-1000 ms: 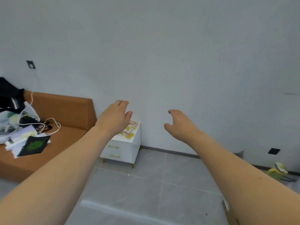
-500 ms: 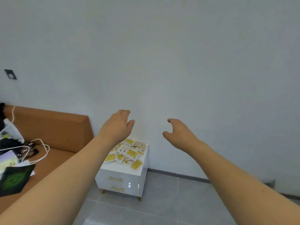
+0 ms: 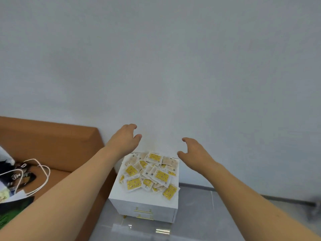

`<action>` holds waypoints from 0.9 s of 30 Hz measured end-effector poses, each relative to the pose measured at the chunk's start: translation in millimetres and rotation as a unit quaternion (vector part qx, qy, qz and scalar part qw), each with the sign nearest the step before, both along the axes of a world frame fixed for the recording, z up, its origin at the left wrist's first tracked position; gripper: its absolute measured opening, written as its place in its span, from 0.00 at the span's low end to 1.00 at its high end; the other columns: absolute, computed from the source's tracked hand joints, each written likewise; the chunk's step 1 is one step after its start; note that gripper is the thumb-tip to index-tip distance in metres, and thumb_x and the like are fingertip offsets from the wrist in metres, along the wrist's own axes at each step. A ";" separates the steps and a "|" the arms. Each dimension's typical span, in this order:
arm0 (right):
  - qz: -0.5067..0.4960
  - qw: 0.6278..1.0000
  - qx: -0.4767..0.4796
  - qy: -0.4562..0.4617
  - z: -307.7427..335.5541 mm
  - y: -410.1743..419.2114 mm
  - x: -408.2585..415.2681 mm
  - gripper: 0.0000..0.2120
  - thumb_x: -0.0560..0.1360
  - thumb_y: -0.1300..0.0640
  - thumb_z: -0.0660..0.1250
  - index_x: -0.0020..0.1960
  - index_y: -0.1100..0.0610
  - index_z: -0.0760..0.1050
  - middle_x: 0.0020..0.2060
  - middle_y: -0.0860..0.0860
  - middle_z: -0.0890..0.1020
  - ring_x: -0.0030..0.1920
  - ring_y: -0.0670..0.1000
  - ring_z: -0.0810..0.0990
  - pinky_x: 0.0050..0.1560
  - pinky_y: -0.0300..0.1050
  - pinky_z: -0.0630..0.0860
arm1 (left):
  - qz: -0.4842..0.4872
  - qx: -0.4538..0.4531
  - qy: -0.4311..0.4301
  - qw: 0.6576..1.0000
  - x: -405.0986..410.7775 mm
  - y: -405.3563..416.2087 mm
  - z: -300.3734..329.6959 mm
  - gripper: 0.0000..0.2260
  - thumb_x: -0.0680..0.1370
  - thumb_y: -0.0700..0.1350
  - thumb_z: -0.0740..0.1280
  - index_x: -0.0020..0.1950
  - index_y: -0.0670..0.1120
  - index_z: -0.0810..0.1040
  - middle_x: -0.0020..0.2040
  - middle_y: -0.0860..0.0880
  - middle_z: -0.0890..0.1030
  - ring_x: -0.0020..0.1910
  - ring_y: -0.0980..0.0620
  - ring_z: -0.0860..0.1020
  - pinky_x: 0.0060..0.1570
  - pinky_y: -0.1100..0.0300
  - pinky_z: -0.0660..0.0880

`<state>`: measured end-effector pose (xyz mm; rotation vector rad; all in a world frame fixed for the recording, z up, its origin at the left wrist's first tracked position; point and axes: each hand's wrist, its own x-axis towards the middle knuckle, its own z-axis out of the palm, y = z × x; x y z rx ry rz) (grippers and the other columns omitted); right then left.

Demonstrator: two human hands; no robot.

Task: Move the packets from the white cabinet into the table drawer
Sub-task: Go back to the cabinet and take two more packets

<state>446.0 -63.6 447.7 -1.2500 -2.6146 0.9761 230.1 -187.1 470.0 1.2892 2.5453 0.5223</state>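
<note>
While both bare forearms reach in from the bottom corners of the view, neither hand holds anything. Nearest the viewer lies the grey tiled floor (image 3: pixel 199 214), and at the left the orange sofa (image 3: pixel 52 145) carries a clutter of bags and papers with a looping white cord (image 3: pixel 44 173) on its seat. Standing just beside the sofa's end and against the pale wall (image 3: pixel 156 58), the white cabinet (image 3: pixel 145 204) shows two gold drawer handles (image 3: pixel 143 211) on its front. The packets (image 3: pixel 151 173), yellow and cream sachets, lie in a loose overlapping heap across the cabinet's top, some hanging slightly past its right edge. Beyond and above the heap, the left hand (image 3: pixel 124 140) is held over the cabinet's back left corner, its fingers loosely curled downward and the thumb apart from them, touching no packet as far as can be seen. The right hand (image 3: pixel 195 153) is held at the back right corner, fingers relaxed and slightly curled, the thumb spread away from the forefinger in an open cup facing the heap. The two hands are well apart, the pile showing between them.
</note>
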 end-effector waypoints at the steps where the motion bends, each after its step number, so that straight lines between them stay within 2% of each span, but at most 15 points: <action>1: -0.008 1.000 -0.008 -0.009 -7.5 9.9 -8.6 0.30 0.79 0.53 0.61 0.78 0.55 0.55 0.76 0.51 0.59 0.75 0.52 0.60 0.73 0.49 0.61 | -0.004 -0.013 -0.012 1.000 -13.9 11.8 -7.7 0.23 0.82 0.51 0.60 0.75 0.44 0.64 0.74 0.45 0.67 0.71 0.47 0.67 0.68 0.54 0.64; 7: -0.041 0.997 -0.050 -0.053 -76.6 81.4 -64.0 0.30 0.79 0.53 0.61 0.78 0.57 0.55 0.76 0.53 0.60 0.75 0.53 0.61 0.72 0.48 0.61 | -0.037 -0.084 -0.047 0.995 -75.2 78.4 -72.3 0.22 0.82 0.50 0.60 0.75 0.46 0.64 0.74 0.47 0.67 0.70 0.48 0.69 0.65 0.57 0.66; 12: -0.079 0.986 -0.131 -0.066 -172.7 126.0 -122.3 0.29 0.78 0.54 0.62 0.76 0.57 0.58 0.75 0.53 0.63 0.73 0.52 0.64 0.68 0.44 0.63 | 0.020 -0.124 -0.146 0.981 -121.0 118.0 -174.7 0.21 0.81 0.49 0.62 0.73 0.45 0.67 0.70 0.48 0.72 0.62 0.50 0.74 0.57 0.59 0.70; 15: -0.138 0.971 -0.185 -0.068 -240.5 151.1 -151.5 0.27 0.78 0.55 0.63 0.75 0.57 0.61 0.72 0.54 0.67 0.65 0.52 0.71 0.54 0.41 0.67 | 0.076 -0.146 -0.215 0.963 -149.0 146.0 -250.9 0.20 0.79 0.47 0.63 0.70 0.43 0.69 0.60 0.48 0.76 0.51 0.51 0.74 0.50 0.60 0.69; 17: -0.176 0.961 -0.204 -0.063 -288.9 169.0 -164.8 0.26 0.78 0.56 0.63 0.74 0.58 0.63 0.70 0.54 0.69 0.54 0.49 0.73 0.47 0.40 0.66 | 0.109 -0.168 -0.243 0.949 -163.8 172.1 -303.0 0.11 0.78 0.46 0.63 0.57 0.42 0.73 0.47 0.48 0.76 0.40 0.52 0.72 0.41 0.59 0.68; 18: -0.194 0.957 -0.209 -0.057 -312.9 177.4 -170.8 0.25 0.78 0.56 0.63 0.73 0.58 0.63 0.68 0.53 0.71 0.48 0.47 0.73 0.44 0.40 0.67 | 0.118 -0.190 -0.241 0.945 -169.2 186.3 -328.8 0.08 0.77 0.46 0.64 0.50 0.42 0.71 0.41 0.48 0.73 0.35 0.53 0.70 0.37 0.58 0.66; 19: -0.209 0.953 -0.214 -0.053 -335.8 185.5 -177.3 0.24 0.78 0.56 0.63 0.73 0.58 0.64 0.66 0.53 0.72 0.44 0.45 0.73 0.40 0.40 0.67 | 0.132 -0.204 -0.241 0.940 -172.4 199.9 -353.0 0.11 0.76 0.49 0.65 0.48 0.41 0.70 0.39 0.49 0.72 0.35 0.53 0.70 0.35 0.58 0.66; 20: -0.220 0.950 -0.215 -0.053 -358.4 193.0 -182.5 0.24 0.78 0.56 0.63 0.73 0.58 0.64 0.65 0.53 0.72 0.40 0.44 0.73 0.37 0.39 0.68 | 0.137 -0.214 -0.245 0.936 -174.2 213.1 -375.9 0.16 0.74 0.54 0.66 0.50 0.41 0.71 0.42 0.48 0.75 0.39 0.52 0.74 0.37 0.59 0.69; 21: -0.225 0.949 -0.213 -0.058 -380.2 200.2 -187.0 0.25 0.77 0.56 0.63 0.73 0.58 0.64 0.66 0.54 0.72 0.40 0.44 0.73 0.38 0.40 0.68 | 0.147 -0.221 -0.237 0.934 -174.9 225.6 -399.0 0.24 0.71 0.59 0.66 0.55 0.40 0.73 0.49 0.45 0.78 0.47 0.48 0.77 0.43 0.58 0.73; 22: -0.226 0.949 -0.208 -0.068 -400.8 206.7 -191.5 0.25 0.77 0.56 0.63 0.73 0.59 0.64 0.66 0.54 0.72 0.41 0.46 0.74 0.40 0.41 0.69 | 0.161 -0.233 -0.218 0.934 -173.7 237.6 -420.7 0.32 0.69 0.63 0.67 0.62 0.39 0.72 0.58 0.43 0.76 0.58 0.43 0.76 0.52 0.54 0.74; 23: -0.226 0.949 -0.204 -0.079 -418.7 212.1 -196.6 0.25 0.77 0.56 0.63 0.73 0.60 0.64 0.66 0.55 0.73 0.44 0.48 0.74 0.43 0.41 0.69 | 0.173 -0.239 -0.199 0.934 -171.0 247.5 -437.4 0.37 0.69 0.65 0.67 0.67 0.39 0.68 0.65 0.42 0.72 0.66 0.41 0.70 0.59 0.51 0.71; 25: -0.235 0.946 -0.200 -0.097 -448.1 220.6 -206.1 0.22 0.76 0.54 0.63 0.67 0.61 0.69 0.61 0.56 0.75 0.48 0.51 0.75 0.47 0.44 0.72 | 0.182 -0.242 -0.174 0.937 -164.2 262.3 -461.5 0.43 0.69 0.68 0.68 0.72 0.41 0.62 0.70 0.42 0.65 0.71 0.42 0.63 0.63 0.48 0.67; 27: -0.250 0.941 -0.201 -0.109 -470.5 226.2 -213.2 0.20 0.75 0.51 0.63 0.62 0.61 0.70 0.57 0.57 0.76 0.50 0.55 0.77 0.50 0.49 0.77 | 0.184 -0.246 -0.160 0.938 -157.6 273.5 -478.8 0.46 0.67 0.70 0.68 0.73 0.41 0.60 0.70 0.42 0.64 0.70 0.41 0.63 0.63 0.46 0.68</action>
